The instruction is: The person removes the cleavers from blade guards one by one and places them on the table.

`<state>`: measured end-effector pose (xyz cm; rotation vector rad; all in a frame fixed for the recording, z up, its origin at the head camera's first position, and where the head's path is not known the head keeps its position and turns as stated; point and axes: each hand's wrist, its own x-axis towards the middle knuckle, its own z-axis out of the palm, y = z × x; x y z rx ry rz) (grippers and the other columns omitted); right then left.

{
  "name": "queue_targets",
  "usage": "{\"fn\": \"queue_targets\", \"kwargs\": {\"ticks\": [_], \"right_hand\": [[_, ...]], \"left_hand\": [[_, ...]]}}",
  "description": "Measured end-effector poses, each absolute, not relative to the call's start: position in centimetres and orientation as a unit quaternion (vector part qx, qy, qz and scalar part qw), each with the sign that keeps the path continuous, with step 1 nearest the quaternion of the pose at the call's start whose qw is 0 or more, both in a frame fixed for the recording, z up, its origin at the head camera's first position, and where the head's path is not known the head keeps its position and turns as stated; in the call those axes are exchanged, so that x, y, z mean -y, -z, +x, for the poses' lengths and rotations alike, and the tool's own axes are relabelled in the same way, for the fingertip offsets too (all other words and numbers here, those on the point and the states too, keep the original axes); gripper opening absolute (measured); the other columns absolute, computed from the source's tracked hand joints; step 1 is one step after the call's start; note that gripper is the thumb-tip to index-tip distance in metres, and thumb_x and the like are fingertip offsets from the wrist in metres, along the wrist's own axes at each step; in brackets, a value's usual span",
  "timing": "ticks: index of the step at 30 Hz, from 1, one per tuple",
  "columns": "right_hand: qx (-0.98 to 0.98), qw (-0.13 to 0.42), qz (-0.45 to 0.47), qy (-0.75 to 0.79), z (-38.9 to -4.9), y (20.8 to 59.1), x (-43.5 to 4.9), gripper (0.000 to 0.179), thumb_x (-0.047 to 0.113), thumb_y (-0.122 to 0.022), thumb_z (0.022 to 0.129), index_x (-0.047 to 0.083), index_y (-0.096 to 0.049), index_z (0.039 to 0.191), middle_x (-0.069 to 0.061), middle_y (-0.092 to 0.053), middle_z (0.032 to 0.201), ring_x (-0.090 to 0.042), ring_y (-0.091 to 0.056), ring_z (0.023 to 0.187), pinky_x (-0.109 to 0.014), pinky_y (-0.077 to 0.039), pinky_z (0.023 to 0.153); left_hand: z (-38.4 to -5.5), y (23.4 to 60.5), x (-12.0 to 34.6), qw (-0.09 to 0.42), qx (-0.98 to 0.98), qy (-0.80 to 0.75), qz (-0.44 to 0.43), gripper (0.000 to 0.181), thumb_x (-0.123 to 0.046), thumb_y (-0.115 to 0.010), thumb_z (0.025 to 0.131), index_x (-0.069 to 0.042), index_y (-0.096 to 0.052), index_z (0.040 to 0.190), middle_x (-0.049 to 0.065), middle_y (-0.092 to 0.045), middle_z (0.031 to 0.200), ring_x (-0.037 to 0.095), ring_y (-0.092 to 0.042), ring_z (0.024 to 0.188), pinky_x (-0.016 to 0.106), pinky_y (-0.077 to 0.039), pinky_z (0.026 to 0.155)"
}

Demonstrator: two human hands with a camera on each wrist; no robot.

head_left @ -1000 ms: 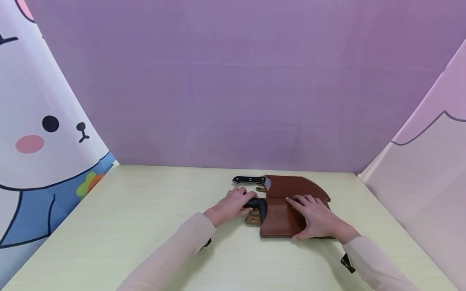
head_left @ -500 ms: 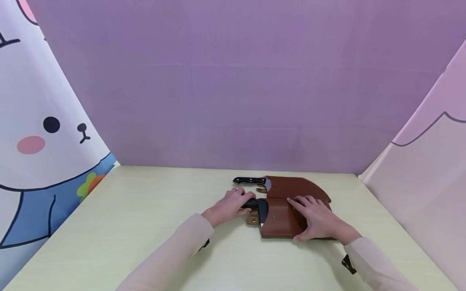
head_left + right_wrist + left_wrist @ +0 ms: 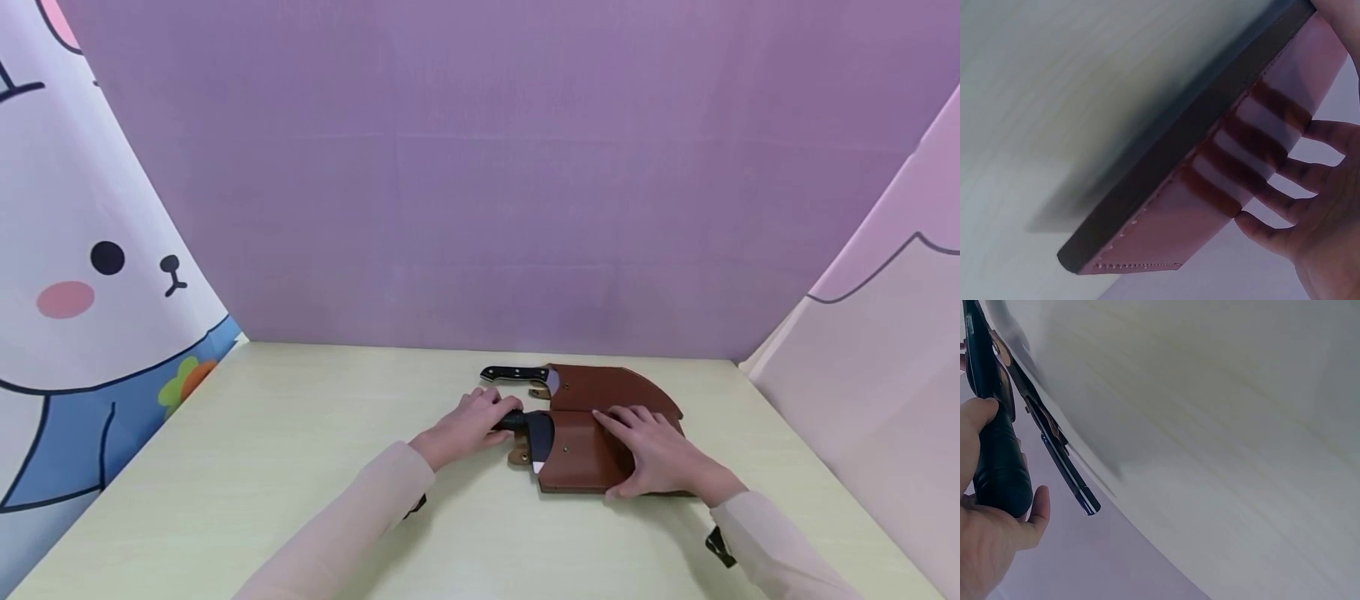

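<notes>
My left hand is wrapped around the black handle of a broad-bladed knife. A dark section of its blade and a small pale strip show outside the mouth of a brown leather sheath; the rest lies inside. My right hand holds that sheath across its width, thumb at the near edge, fingertips at the far edge. In the right wrist view, the stitched sheath shows the fingertips touching its edge. A tan snap strap sticks out by the sheath's mouth.
Directly behind lies a second knife with a black riveted handle, its blade in another brown sheath. Both lie on a pale wooden table. A purple backdrop stands behind, with printed cloth at the left.
My left hand has drawn the knife slightly left, so more of its blade shows at the sheath's mouth. The right hand has stayed nearly in place on the sheath.
</notes>
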<state>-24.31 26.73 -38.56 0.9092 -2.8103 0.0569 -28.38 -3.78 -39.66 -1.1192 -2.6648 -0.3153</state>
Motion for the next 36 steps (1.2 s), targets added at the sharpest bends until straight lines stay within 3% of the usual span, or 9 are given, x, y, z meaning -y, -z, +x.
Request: {"fn": "queue_targets", "kwargs": {"ticks": [36], "right_hand": [[0.951,0.072,0.3,-0.026,-24.2,38.8,-27.7,0.104,0.066,-0.073,0.055,0.012,-0.04,0.138,-0.017,-0.045,0.132,-0.036,-0.042,0.116,-0.06,-0.036,0.087]], "left_hand": [[-28.3,39.7,5.5,0.12,0.907,0.123,-0.385,0.034,-0.022,-0.063,0.086,-0.02,-0.051,0.118,0.007,-0.055,0.097,0.02,-0.049,0.081,0.035,-0.04,0.073]]}}
